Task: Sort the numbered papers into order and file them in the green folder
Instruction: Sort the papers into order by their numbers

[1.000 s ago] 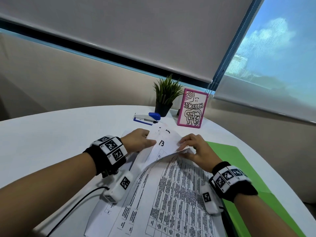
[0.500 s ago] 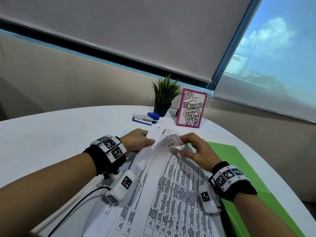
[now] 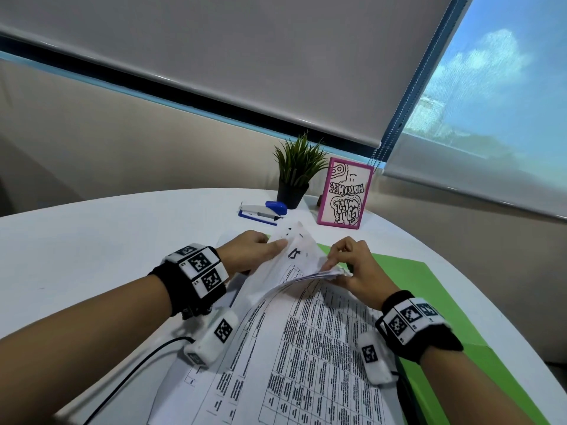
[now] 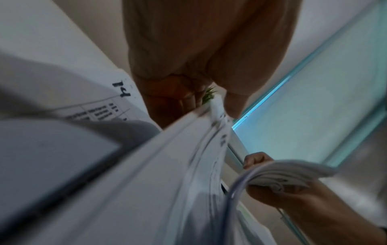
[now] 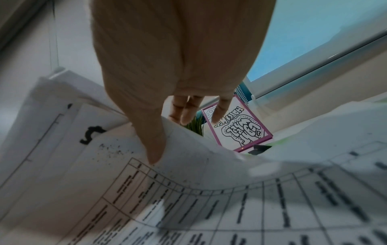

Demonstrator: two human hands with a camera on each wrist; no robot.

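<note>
My white table [image 3: 92, 240] carries the papers [image 3: 306, 348], green folder [image 3: 429, 289], stapler [image 3: 260, 211], plant [image 3: 294, 179], and what looks like a pink-framed card [image 3: 345, 194].

Bare table [image 3: 92, 240] lies open leftward; stapler [image 3: 260, 211], plant [image 3: 296, 176] and card [image 3: 346, 194] crowd the far edge.

Left hand [image 3: 248, 253] and right hand [image 3: 352, 265] pinch lifted corners of the numbered papers [image 3: 294, 348] beside the green folder [image 3: 435, 308].

Handwritten "14" on a paper corner [image 4: 122, 89], a "5" on another sheet [image 5: 91, 135]; printed tables unreadable
</note>
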